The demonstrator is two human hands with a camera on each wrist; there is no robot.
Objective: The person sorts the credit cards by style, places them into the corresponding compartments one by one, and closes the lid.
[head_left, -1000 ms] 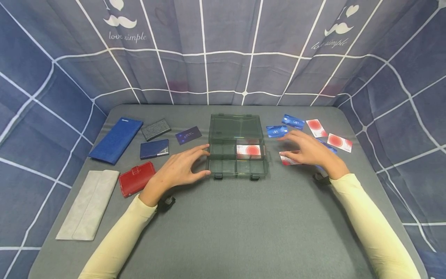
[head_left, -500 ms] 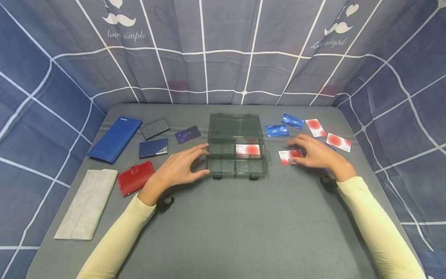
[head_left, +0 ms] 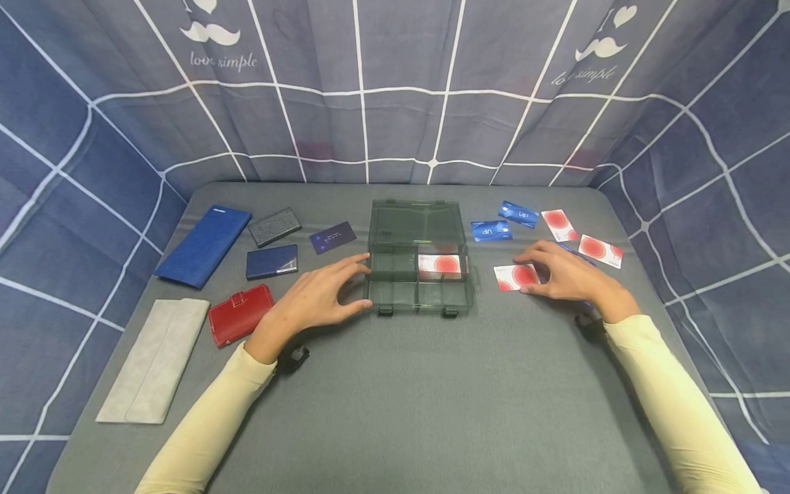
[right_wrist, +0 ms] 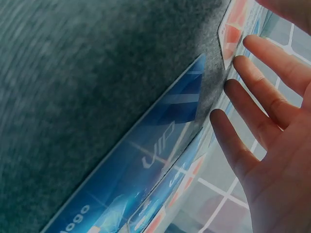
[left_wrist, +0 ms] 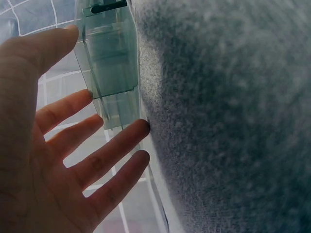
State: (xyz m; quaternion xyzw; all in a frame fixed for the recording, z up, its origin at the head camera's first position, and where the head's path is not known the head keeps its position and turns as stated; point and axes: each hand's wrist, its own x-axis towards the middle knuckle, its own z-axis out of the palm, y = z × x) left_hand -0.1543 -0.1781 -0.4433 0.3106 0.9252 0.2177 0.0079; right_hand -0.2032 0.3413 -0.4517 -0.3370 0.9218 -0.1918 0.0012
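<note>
In the head view my left hand (head_left: 321,295) touches the left side of a green see-through compartment box (head_left: 395,295) with straight fingertips and thumb. The box lies with its lid raised toward the back. Inside its upper right compartment sits a white card with a red circle (head_left: 439,266). My right hand (head_left: 568,274) is at another red-and-white card (head_left: 511,278) lying on the table, thumb and fingertips by its right part. The right wrist view shows those fingers loosely extended. Below them lies a blue VIP card (right_wrist: 160,141), partly hidden under the hand in the head view.
Two blue VIP cards (head_left: 492,231) and two red-and-white cards (head_left: 601,252) lie at the back right. Left of the box are a dark blue card (head_left: 332,238), a grey case (head_left: 275,227), a navy case (head_left: 272,263), a red wallet (head_left: 241,315), a blue wallet (head_left: 204,247) and a beige wallet (head_left: 154,360).
My right hand has drawn back to the right across the red-and-white card, uncovering more of it. The left hand stays at the box.
</note>
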